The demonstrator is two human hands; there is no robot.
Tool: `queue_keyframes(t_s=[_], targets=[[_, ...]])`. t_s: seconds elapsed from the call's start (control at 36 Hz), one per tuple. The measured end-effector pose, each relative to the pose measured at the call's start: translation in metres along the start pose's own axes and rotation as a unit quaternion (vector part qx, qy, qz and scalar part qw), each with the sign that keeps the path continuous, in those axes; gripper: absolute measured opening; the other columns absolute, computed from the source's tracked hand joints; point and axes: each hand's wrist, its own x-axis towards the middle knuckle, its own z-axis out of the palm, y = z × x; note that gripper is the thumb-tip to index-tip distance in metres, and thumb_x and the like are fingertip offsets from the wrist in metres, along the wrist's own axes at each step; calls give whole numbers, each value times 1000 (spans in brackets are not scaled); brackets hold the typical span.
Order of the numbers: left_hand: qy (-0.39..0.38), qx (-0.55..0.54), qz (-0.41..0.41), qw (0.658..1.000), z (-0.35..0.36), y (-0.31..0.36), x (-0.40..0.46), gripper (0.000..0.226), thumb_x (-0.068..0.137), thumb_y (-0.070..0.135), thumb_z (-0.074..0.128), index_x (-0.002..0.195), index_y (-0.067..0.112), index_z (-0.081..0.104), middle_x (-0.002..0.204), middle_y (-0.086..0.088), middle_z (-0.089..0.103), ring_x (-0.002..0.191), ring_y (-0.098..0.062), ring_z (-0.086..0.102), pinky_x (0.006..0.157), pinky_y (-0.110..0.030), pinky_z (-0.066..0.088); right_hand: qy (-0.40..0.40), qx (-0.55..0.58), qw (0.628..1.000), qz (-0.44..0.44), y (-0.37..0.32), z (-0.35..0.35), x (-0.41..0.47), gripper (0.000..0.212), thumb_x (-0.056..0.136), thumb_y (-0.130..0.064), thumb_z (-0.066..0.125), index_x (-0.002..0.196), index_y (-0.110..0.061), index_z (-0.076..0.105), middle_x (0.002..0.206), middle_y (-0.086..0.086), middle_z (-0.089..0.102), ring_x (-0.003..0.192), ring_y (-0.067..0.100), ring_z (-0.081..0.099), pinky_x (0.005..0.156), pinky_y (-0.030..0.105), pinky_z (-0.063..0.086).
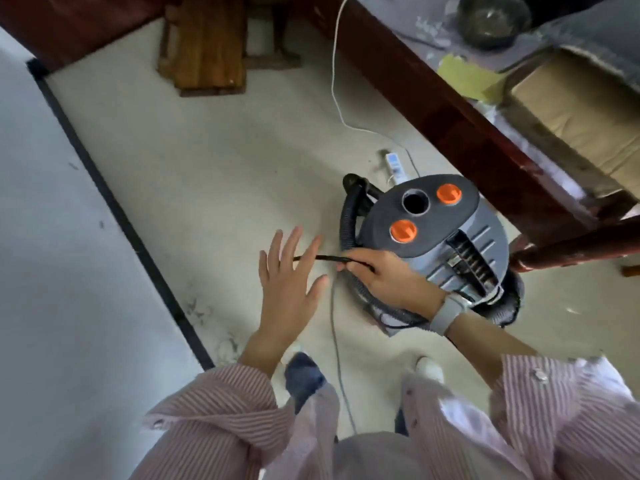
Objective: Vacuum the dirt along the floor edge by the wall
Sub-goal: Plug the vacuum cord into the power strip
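Freeing hose (347, 223) from vacuum (446, 230): right hand (388, 278) grips black nozzle (325, 258); left hand (289, 278) splayed, empty. I'd steady nozzle, aim at dirt (207, 323) by baseboard (114, 209).

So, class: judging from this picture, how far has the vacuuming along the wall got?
Barely begun. Done: the vacuum stands nearby. In hand: the right hand grips the black nozzle; the left hand is open beside it. Left: dirt along the black baseboard remains.

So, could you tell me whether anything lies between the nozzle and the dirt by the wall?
Only the open left hand, just ahead of the nozzle that the right hand grips. Beyond it, bare floor reaches the dirt.
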Motion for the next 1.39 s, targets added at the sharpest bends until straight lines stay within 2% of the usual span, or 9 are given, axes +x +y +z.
queue_keyframes(t_s=[0.06, 0.11, 0.22, 0.42, 0.56, 0.81, 1.08, 1.25, 1.39], targets=[[-29, -8, 6, 1000, -31, -27, 8, 42, 94, 40, 36, 128, 23, 52, 127, -1, 59, 126, -22, 44, 111, -47, 17, 0, 9, 1000, -19, -29, 17, 26, 22, 98, -10, 47, 105, -9, 68, 90, 1, 67, 80, 25, 58, 78, 33, 43], [-52, -50, -17, 997, -59, -50, 17, 35, 97, 30, 37, 113, 14, 63, 102, -2, 68, 96, -24, 61, 104, -38, 34, -2, 19, 1000, -19, -49, 29, 48, 21, 98, -13, 49, 104, -10, 68, 84, -10, 61, 75, 18, 54, 74, 30, 41], [-7, -104, -94, 990, -97, -88, 41, 23, 99, 12, 43, 107, 7, 64, 87, -1, 62, 73, -20, 56, 68, -29, 42, -9, 31, 999, 22, -59, 38, 78, 16, 96, -17, 53, 100, -7, 66, 82, 0, 61, 77, 21, 55, 74, 28, 41], [122, -193, -292, 929, -128, -154, 120, 23, 98, 12, 38, 99, 14, 60, 71, 0, 59, 84, -28, 62, 82, -38, 47, 48, 28, 984, 170, -11, 15, 118, 19, 97, -15, 51, 82, -4, 57, 62, -3, 47, 65, 23, 48, 70, 35, 38], [66, -154, -249, 954, -134, -170, 208, 22, 97, 16, 44, 104, 8, 64, 84, -12, 63, 83, -30, 57, 72, -33, 43, 167, 103, 957, 213, -10, 0, 189, 19, 99, -12, 46, 88, -7, 61, 79, 9, 58, 74, 20, 51, 69, 26, 34], [-6, -226, -245, 943, -137, -182, 404, 21, 96, 12, 43, 102, 9, 63, 77, -6, 60, 75, -19, 56, 63, -22, 42, 342, 288, 871, 204, -56, -79, 393, 28, 97, -11, 45, 75, -27, 52, 57, -5, 43, 50, 11, 38, 54, 27, 31], [-125, -336, -272, 893, -125, -180, 568, 15, 98, 14, 42, 95, 10, 56, 80, -4, 63, 81, -20, 62, 74, -27, 49, 442, 410, 775, 189, -49, -164, 509, 25, 100, -12, 40, 81, -21, 54, 53, -10, 34, 47, 10, 28, 46, 26, 25], [-262, -335, -268, 865, -87, -192, 649, 21, 100, 17, 40, 87, 16, 56, 80, -11, 62, 80, -22, 63, 72, -35, 54, 478, 380, 732, 304, 5, -151, 543, 21, 99, -12, 43, 85, -20, 56, 58, -3, 38, 49, 12, 33, 49, 26, 30], [-393, -317, -233, 831, -44, -206, 697, 20, 102, 16, 38, 91, 13, 55, 76, -9, 57, 72, -21, 64, 57, -28, 57, 472, 314, 689, 452, 51, -119, 565, 22, 99, -12, 41, 109, -13, 61, 68, 4, 55, 61, 13, 53, 54, 17, 38]])
